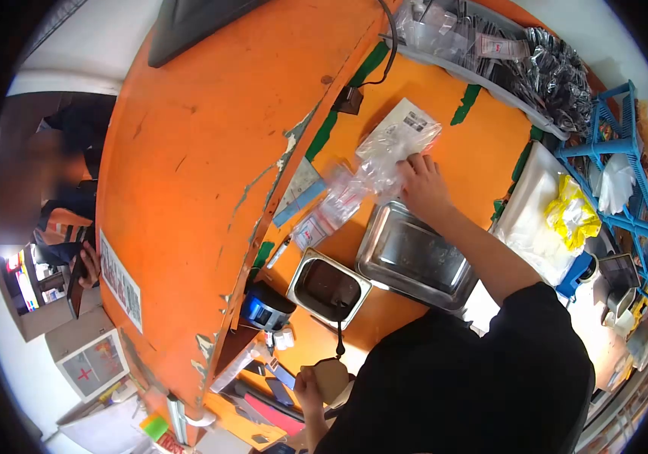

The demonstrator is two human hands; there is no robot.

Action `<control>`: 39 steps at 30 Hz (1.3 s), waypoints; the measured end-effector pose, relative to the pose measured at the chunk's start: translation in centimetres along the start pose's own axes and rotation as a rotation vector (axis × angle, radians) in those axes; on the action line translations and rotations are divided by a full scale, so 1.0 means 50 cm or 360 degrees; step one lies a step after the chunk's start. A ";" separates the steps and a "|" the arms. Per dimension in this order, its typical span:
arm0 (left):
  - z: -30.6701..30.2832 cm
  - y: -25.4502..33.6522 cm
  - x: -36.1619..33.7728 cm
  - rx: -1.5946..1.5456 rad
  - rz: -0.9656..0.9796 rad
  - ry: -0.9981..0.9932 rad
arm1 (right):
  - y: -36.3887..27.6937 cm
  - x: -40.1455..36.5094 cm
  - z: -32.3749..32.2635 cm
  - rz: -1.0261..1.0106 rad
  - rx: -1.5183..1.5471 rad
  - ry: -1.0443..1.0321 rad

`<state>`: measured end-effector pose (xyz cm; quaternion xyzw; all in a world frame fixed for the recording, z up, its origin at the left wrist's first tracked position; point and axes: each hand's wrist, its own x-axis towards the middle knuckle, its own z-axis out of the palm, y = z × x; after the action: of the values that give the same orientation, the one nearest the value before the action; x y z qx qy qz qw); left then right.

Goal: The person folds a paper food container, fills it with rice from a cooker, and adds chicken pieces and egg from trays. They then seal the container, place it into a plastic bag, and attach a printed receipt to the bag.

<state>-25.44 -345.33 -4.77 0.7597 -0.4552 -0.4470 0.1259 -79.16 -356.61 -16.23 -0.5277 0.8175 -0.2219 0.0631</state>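
Observation:
At the lower middle, my left hand is closed on a beige flat piece, which may be bread or a paper pocket. Just above that piece, a dark-handled utensil stands in a small metal tray with dark brown contents. My right hand reaches over the orange counter, its curled fingers on clear plastic bags. Beneath these bags lies a white box or packet with a printed label. Between my arms sits a larger, rectangular metal tray, seemingly without contents.
A raised orange ledge runs along the left. Beyond it, another person's hand holds a dark phone. A bin of wrapped utensils is at the top right, a blue rack at the right, and a blue-black device beside the small tray.

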 end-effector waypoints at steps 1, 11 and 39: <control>-0.005 -0.009 0.004 0.0010 -0.0009 -0.0005 | -0.010 -0.003 0.002 -0.0003 0.0012 0.0000; 0.006 0.023 0.000 0.0226 0.0012 0.0029 | -0.051 0.014 -0.011 0.0067 0.0022 0.0017; -0.009 -0.009 -0.193 -0.0395 0.0580 0.0399 | -0.574 0.386 -0.487 -0.1019 0.1781 0.0808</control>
<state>-26.63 -337.43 0.66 0.6934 -0.5070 -0.3716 0.3522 -71.82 -376.47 20.37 -0.5628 0.3736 -0.7345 0.0641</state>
